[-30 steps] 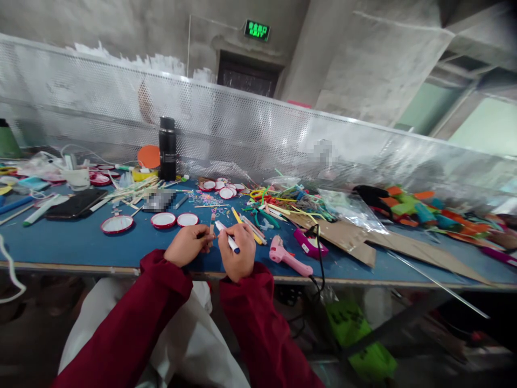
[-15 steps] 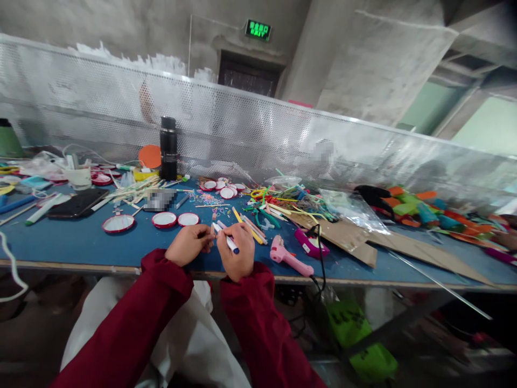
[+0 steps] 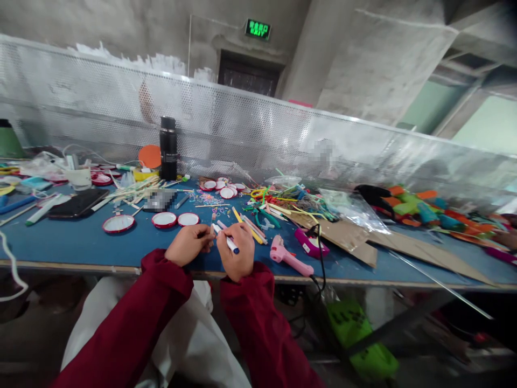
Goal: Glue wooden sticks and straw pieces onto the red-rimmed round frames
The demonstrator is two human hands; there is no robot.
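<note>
Lying at the far left of the blue table (image 3: 60,237), a white marker (image 3: 40,210) sits beside a black phone (image 3: 76,203), with a white cup (image 3: 76,177) behind them among loose bits. Further right come three red-rimmed lids (image 3: 118,223) in a row near the table's front half, a heap of pale sticks (image 3: 133,189) behind them, and a black flask (image 3: 168,149) standing upright next to an orange disc (image 3: 148,156) against the perforated metal screen (image 3: 250,129)

Near the table's front edge, both hands meet, red sleeves (image 3: 161,302) running back toward the camera. The left hand (image 3: 188,243) is curled, its fingertips pinching a small thin stick (image 3: 211,230) that rests on the table; how firmly it grips cannot be told. The right hand (image 3: 237,249) is closed around a pen (image 3: 226,240), white with a blue end, held slanting so its tip points toward the stick, just beside the left fingertips. The pen lies across the right fingers, above the table surface

Right of the hands, several coloured sticks (image 3: 252,226) lie loose, then a pink glue gun (image 3: 288,257) lies on its side near the edge with a black cord (image 3: 320,253) looping over it. A magenta tool (image 3: 310,242) sits just behind. Beyond that a tangle of coloured pipe cleaners (image 3: 291,200) and a clear plastic bag (image 3: 355,211) rest on flat brown cardboard (image 3: 404,245), and orange and green pieces (image 3: 416,209) crowd the far right
</note>
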